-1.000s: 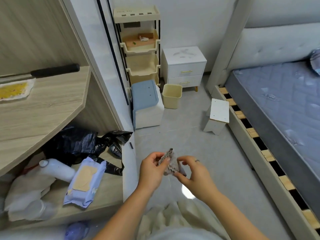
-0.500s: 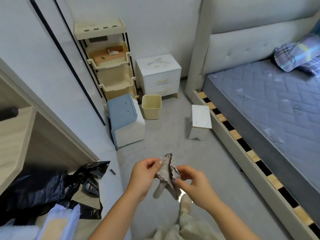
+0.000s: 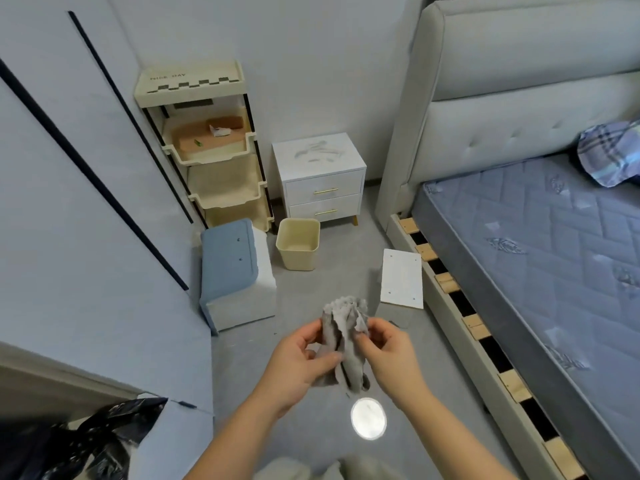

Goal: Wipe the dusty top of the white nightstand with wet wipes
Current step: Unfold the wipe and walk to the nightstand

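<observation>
A crumpled grey wet wipe (image 3: 343,341) hangs between both hands in the lower middle of the view. My left hand (image 3: 298,362) pinches its left side and my right hand (image 3: 389,355) pinches its right side, above the grey floor. The white nightstand (image 3: 320,174) stands against the far wall beside the bed, two drawers with gold handles, its top marked with dust smears. It is well beyond my hands.
A beige bin (image 3: 298,247) and a blue-topped box (image 3: 232,271) sit in front of the nightstand. A cream shelf rack (image 3: 207,147) is left of it. A small white stool (image 3: 401,282) stands by the bed frame (image 3: 485,348). A black bag (image 3: 86,441) lies lower left.
The view has swung right and forward; the wooden desk and wipe packet have left the frame. The nightstand looks nearer. Both hands keep hold of the wipe, which now hangs more unfolded.
</observation>
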